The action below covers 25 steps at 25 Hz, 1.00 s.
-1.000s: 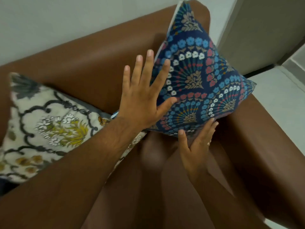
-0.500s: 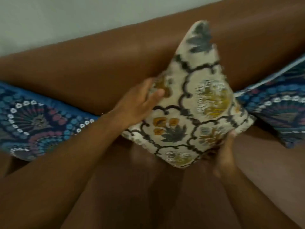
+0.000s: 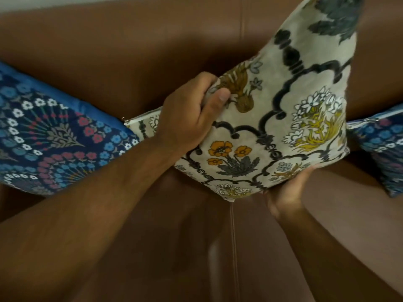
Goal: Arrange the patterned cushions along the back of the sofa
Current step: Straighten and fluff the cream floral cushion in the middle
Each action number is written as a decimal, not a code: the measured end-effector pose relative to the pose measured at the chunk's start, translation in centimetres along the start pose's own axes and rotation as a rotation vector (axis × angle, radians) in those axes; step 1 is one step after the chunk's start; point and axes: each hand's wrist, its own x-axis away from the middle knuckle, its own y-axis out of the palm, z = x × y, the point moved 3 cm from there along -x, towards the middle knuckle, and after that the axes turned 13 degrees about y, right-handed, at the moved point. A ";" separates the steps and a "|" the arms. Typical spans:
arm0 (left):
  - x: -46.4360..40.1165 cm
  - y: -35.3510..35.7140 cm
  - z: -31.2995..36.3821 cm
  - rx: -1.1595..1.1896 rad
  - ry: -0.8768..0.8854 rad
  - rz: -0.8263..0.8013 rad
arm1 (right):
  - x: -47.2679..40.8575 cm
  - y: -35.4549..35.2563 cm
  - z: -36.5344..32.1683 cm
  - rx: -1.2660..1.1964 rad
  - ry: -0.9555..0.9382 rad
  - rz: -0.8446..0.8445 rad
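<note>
A cream cushion (image 3: 283, 118) with dark scrollwork and yellow flowers stands on one corner against the brown sofa back (image 3: 130, 51). My left hand (image 3: 189, 114) pinches its left edge, thumb on the front. My right hand (image 3: 290, 188) cups its lower right edge from beneath. A blue floral cushion (image 3: 54, 140) leans on the sofa back at the left. Another blue floral cushion (image 3: 383, 147) shows at the right edge, partly cut off. A second cream cushion corner (image 3: 144, 125) peeks out behind my left hand.
The brown leather seat (image 3: 218, 247) spreads below my arms, with a seam running down its middle. A strip of pale wall (image 3: 43, 3) shows above the sofa back at the top left.
My view swung left from the blue cushion at the sofa's arm. Both hands took hold of the cream cushion, and it now stands closer and higher in view.
</note>
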 end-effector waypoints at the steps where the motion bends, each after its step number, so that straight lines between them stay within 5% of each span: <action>1: 0.2 0.2 0.3 -0.003 0.030 0.019 | -0.2 -0.2 -0.1 -0.005 0.003 0.005; 7: 1.5 0.1 0.7 -0.066 0.115 0.164 | 0.0 -0.6 0.0 0.047 0.059 -0.025; 12: 0.9 0.9 -0.3 -0.167 -0.062 0.057 | -0.3 -1.5 -0.6 0.217 0.072 0.030; 18: 4.3 -0.7 1.3 -0.342 -0.035 0.137 | 3.2 -3.5 -0.5 0.264 -0.157 0.121; 25: 6.9 4.2 0.1 -0.557 -0.102 -0.085 | 2.5 1.4 -0.6 0.437 -0.169 0.136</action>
